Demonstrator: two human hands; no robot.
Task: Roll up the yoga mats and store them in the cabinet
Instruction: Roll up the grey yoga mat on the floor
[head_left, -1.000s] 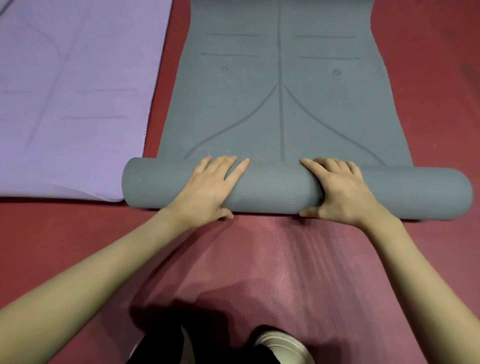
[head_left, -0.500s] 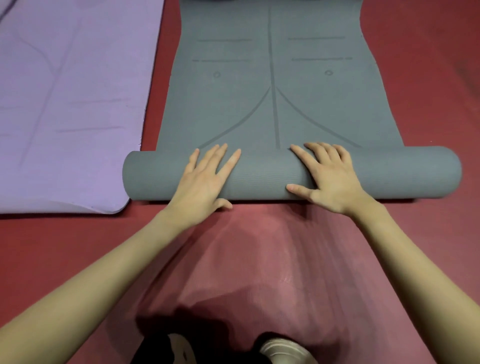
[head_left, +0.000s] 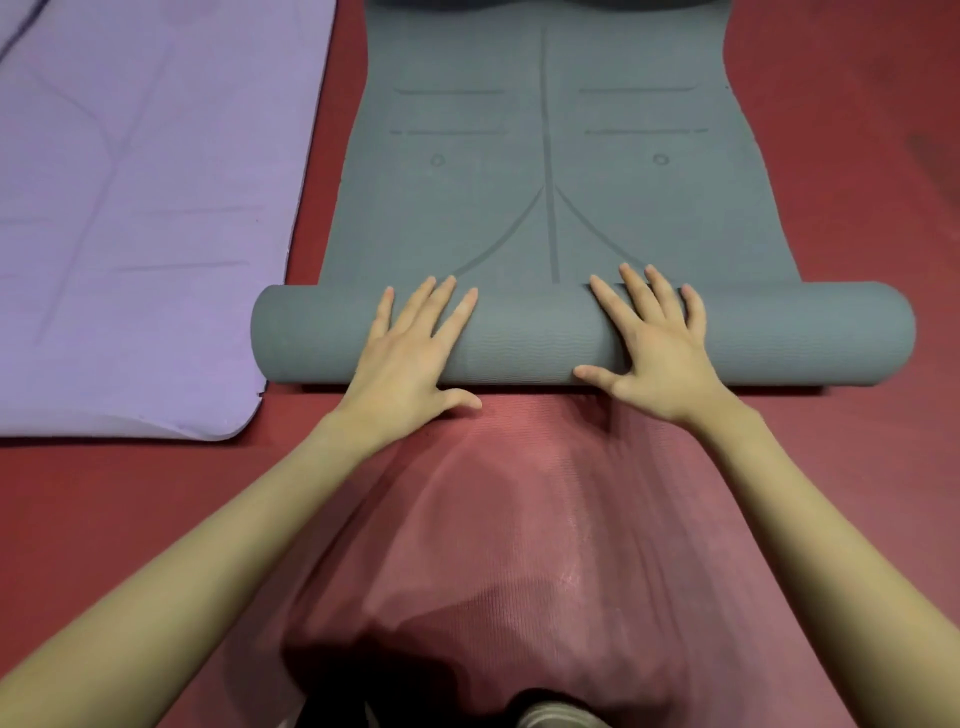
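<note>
A grey yoga mat (head_left: 545, 171) is seen lying lengthwise on the red floor (head_left: 857, 130), its near end wound into a thick roll (head_left: 530, 340) that runs crosswise — the unrolled part stretches away from the roll to the top of the view, marked with a centre line, curved lines, short bars and two small circles. Both hands are laid flat on top of the roll, near its middle and a little apart. The left hand (head_left: 410, 353) is spread with straight fingers pointing away over the roll, the thumb resting at the roll's near edge by the floor. The right hand (head_left: 657, 345) is likewise spread, its fingertips reaching just over the far side of the roll and its thumb stretched sideways along the near edge; nothing is gripped by either hand. A purple yoga mat (head_left: 135, 208) is laid out flat to the left, its rounded near corner just beside the roll's left end — whether they touch cannot be told. A light shoe (head_left: 558, 717) is partly seen at the bottom edge.
</note>
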